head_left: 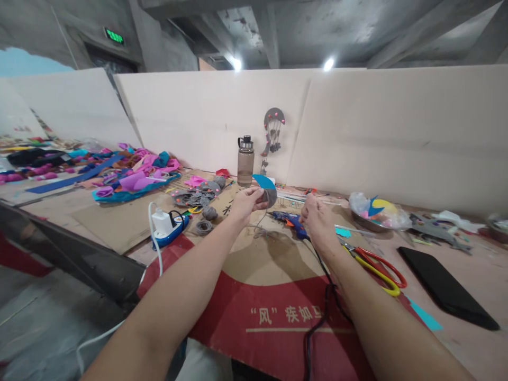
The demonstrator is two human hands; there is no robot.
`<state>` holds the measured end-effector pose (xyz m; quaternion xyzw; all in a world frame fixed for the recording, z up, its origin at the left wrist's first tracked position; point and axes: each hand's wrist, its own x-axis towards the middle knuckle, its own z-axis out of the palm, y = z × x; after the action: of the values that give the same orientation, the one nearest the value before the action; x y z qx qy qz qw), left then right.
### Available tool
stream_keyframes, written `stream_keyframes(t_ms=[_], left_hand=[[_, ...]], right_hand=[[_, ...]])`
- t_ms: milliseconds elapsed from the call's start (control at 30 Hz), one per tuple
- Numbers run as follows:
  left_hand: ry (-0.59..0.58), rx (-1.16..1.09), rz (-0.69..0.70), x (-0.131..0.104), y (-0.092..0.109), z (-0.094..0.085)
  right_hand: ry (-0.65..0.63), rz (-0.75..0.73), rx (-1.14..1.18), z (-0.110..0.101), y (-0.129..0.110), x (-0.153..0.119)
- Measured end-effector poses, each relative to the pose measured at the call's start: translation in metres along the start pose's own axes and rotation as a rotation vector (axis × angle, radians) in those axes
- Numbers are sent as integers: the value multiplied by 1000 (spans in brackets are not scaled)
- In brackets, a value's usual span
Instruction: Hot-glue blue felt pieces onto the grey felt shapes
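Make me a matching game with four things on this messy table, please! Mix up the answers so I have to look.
1. grey piece
2. glue gun
3. scissors
4. bottle

A. red and yellow handles
B. standing upright
C. held in the left hand
D. mostly blue

Pairs: 1-C, 2-D, 3-A, 4-B

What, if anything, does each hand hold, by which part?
The left hand holds the grey-and-blue piece by its left edge; right hand: cannot tell.
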<state>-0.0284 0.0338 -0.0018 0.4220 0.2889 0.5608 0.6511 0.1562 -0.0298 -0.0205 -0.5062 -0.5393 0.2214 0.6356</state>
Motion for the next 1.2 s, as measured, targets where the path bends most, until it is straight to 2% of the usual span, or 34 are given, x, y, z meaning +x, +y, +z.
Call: stream_keyframes(t_ms=[167,300,500,600,767,967,1200], left_hand=[[43,-31,17,1,0,-1],[97,-72,54,3,6,-4],[305,-226,231,14,21,-19],[368,-306,258,20,26,-26],[365,-348,267,21,27,-28],[316,-278,226,11,20,-17],[235,-172,158,0,13,-7]], right_hand=[[-39,26,90,5,-8,-2],[-70,136,231,8,-13,-3],[-68,185,326,6,-18,-6],[-66,195,321,4,-20,-6],[-13,196,209,1,-16,-2],[-39,95,142,3,-11,-2],[-54,194,255,7,-15,-5]])
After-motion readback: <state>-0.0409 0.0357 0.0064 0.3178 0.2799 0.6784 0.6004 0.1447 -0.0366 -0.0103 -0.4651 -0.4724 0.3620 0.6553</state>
